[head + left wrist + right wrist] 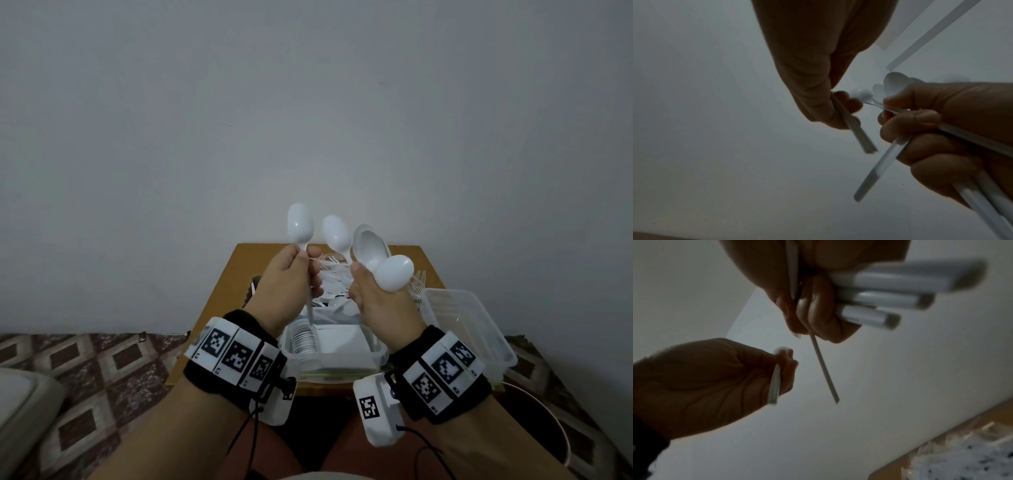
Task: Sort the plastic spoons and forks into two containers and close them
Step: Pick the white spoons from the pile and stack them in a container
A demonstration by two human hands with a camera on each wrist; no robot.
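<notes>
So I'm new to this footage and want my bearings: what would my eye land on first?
First, the two raised hands in the middle of the head view: the left hand pinches a single white spoon upright, and the right hand grips a fanned bunch of white spoons. Below them a clear container already holding stacked spoons sits on the small wooden table, with an empty clear container to its right.

held spoons (pixel 363 248): 5 | containers (pixel 471 329): 2 | hands (pixel 287 284): 2
</notes>
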